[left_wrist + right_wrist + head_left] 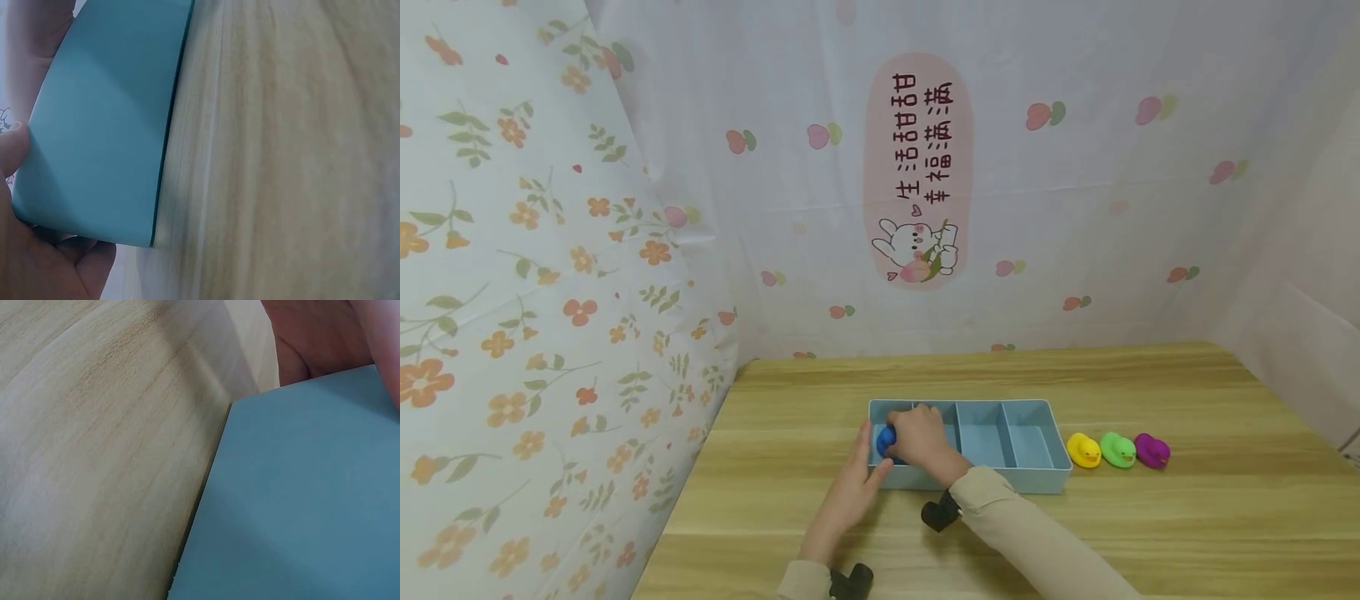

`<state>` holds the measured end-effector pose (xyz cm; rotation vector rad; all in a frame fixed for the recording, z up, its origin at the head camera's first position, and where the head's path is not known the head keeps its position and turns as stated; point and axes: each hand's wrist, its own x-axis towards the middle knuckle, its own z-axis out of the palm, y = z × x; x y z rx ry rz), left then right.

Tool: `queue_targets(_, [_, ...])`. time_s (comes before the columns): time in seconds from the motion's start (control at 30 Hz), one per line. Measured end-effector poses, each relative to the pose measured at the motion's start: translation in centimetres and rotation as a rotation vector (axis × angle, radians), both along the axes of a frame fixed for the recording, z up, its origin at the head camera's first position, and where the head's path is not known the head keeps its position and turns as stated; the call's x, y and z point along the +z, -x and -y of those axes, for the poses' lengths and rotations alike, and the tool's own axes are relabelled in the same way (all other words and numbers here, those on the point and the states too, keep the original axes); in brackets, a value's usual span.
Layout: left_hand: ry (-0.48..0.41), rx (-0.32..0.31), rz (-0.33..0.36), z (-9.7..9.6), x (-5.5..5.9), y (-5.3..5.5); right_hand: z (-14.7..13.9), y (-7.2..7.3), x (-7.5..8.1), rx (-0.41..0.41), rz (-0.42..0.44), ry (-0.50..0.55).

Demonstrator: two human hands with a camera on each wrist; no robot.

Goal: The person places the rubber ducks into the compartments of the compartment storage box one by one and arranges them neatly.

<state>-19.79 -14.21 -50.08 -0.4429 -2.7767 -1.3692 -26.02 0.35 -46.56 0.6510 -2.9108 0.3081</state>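
A light blue box (1000,479) with several compartments in a row lies lengthwise on the table. My left hand (850,487) grips its left end, the thumb at the front rim and the fingers along the end wall. In the left wrist view that thumb (12,147) bends over the rim beside the box's front wall (103,125). Reaching over the front rim, my right hand (919,437) holds a blue toy duck (886,439) inside the leftmost compartment. Its fingers cover part of the duck. The right wrist view shows mostly the front wall (306,487).
Just past the box's right end, a yellow duck (1084,452), a green duck (1117,451) and a purple duck (1152,451) stand in a row on the wooden table (1225,533). A patterned cloth (1075,208) hangs behind the table, with another floral cloth on the left.
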Motion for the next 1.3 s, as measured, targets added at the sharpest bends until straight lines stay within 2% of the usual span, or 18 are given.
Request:
queue_targets(0.33, [0.007, 0.002, -0.017, -0.1, -0.2, 0.2, 0.2, 0.2, 0.1, -0.014, 0.028, -0.076])
queue_targets(0.67, [0.009, 0.005, -0.026, -0.1, 0.1, 0.1, 0.1, -0.2, 0.8, -0.011, 0.038, -0.096])
queue_targets(1.13, [0.012, 0.018, -0.012, -0.2, 0.0, 0.0, -1.3, -0.4, 1.8, 0.073, 0.034, -0.011])
queue_targets(1.3, [0.011, 0.012, -0.014, -0.2, 0.0, -0.1, -1.8, -0.3, 1.9, 0.101, 0.022, 0.101])
